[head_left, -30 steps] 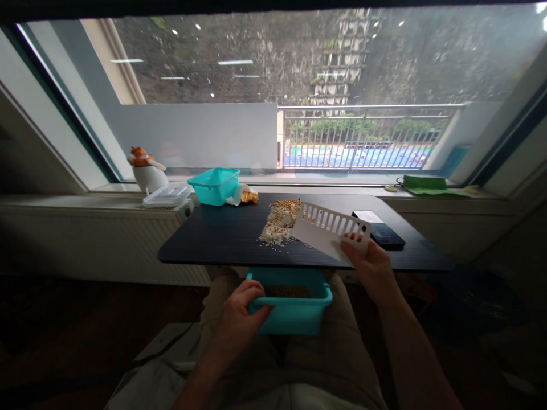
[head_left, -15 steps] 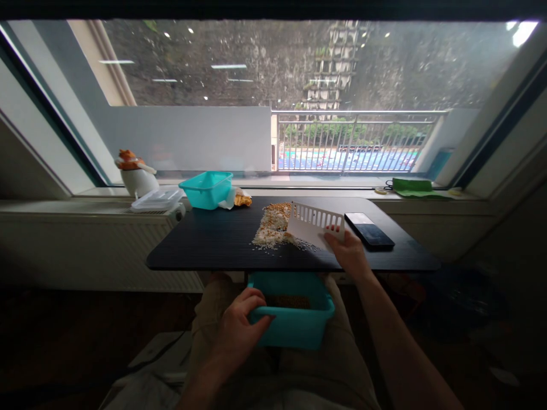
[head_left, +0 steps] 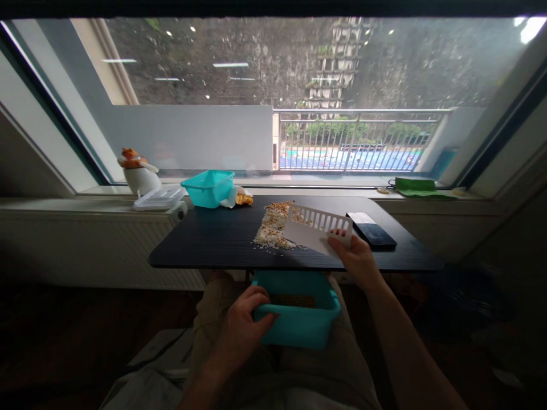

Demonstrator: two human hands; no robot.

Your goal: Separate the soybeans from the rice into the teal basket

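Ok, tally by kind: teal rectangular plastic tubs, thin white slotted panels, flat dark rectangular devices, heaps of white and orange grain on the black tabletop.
Teal tubs: 2 (one gripped by the left hand)
White slotted panel: 1 (in the right hand)
Flat dark device: 1
Grain heap: 1
Total: 5

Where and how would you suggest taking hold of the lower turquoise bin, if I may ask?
I'd likely take the lower turquoise bin by the free right end of its rim, coming from the right: it juts outward there, and the left hand grips the opposite end.
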